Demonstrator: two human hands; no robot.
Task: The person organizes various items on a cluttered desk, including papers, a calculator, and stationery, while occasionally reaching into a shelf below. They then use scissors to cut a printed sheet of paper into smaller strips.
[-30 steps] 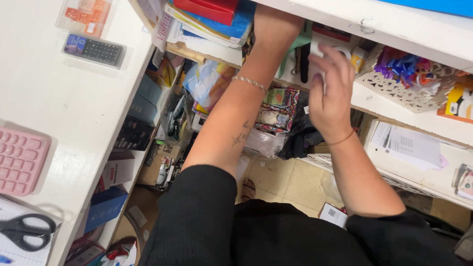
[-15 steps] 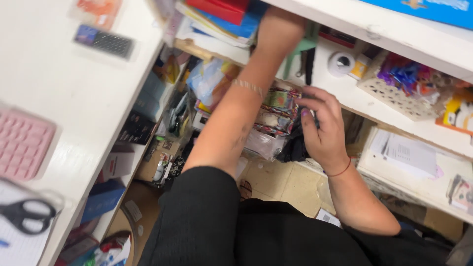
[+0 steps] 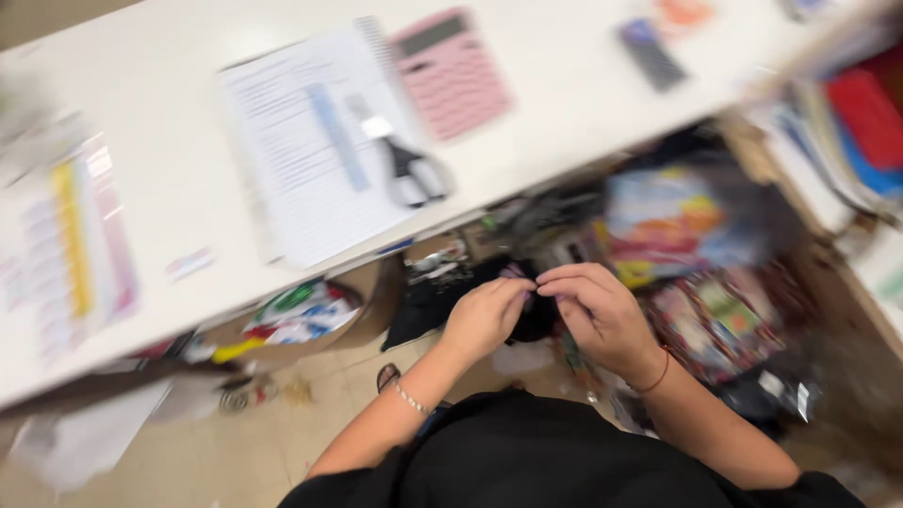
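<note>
Your left hand (image 3: 484, 318) and right hand (image 3: 602, 315) meet in front of you, just below the edge of the white counter (image 3: 169, 207), and both are closed on a black, floppy thing (image 3: 442, 296) that looks like a plastic bag or a piece of cloth; the blur keeps me from saying which. The fingertips of both hands pinch it at the same spot, thumbs against forefingers, as if you are working an edge or an opening apart. The rest of it hangs off to your left side, under the counter lip.

To do this well, judging from the grip, keep the pinch light and roll the layers between thumb and finger instead of tugging, since thin dark material tends to cling to itself. Hold it up clear of the cluttered shelves (image 3: 715, 282) to your right, where bright packets (image 3: 663, 216) crowd close and could snag a loose corner. Steady your head too: the view is smeared, and a still look would let you see the edge you are after.

On the counter lie a lined notepad (image 3: 301, 160), black-handled scissors (image 3: 414, 174) resting on it, and a pink calculator (image 3: 451, 71), all well apart from your hands.
</note>
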